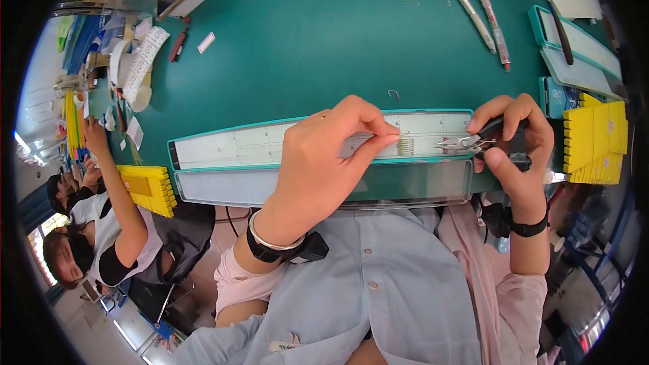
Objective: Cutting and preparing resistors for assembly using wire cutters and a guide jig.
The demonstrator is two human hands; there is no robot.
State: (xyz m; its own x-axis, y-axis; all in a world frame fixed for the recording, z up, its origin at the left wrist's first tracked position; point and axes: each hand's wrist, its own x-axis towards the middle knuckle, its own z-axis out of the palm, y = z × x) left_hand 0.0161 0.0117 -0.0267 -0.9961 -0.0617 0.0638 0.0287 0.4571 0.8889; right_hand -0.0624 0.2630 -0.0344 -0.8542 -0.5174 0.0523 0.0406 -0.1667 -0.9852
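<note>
Tabletop (pixel 324 47) in green fills the upper half of our view, with cluttered shelves and coloured bundles at nine o'clock and two seated people below them at eight o'clock, one reaching an arm up to the edge.

We count two yellow comb-like blocks, one (pixel 149 188) at nine o'clock and one (pixel 598 140) at three o'clock. Two long pen-like tubes (pixel 473 13) lie slanted at one o'clock, and one red marker (pixel 178 44) at eleven o'clock.

One long teal tray (pixel 223 145) spans the middle, holding a white ruled scale strip; a small row of fine metal pins (pixel 405 146) stands on that strip, just right of centre. Two more teal trays (pixel 581 47) sit at two o'clock, one with a dark pen lying across it.

Our left hand (pixel 324 162) presses its thumb and forefinger together on the strip, just left of the pins. Our right hand (pixel 517 145) has its grip clamped on the handles of small cutters (pixel 466 142), whose tips point at the pins from the right, close beside them; whether they touch we cannot tell.
</note>
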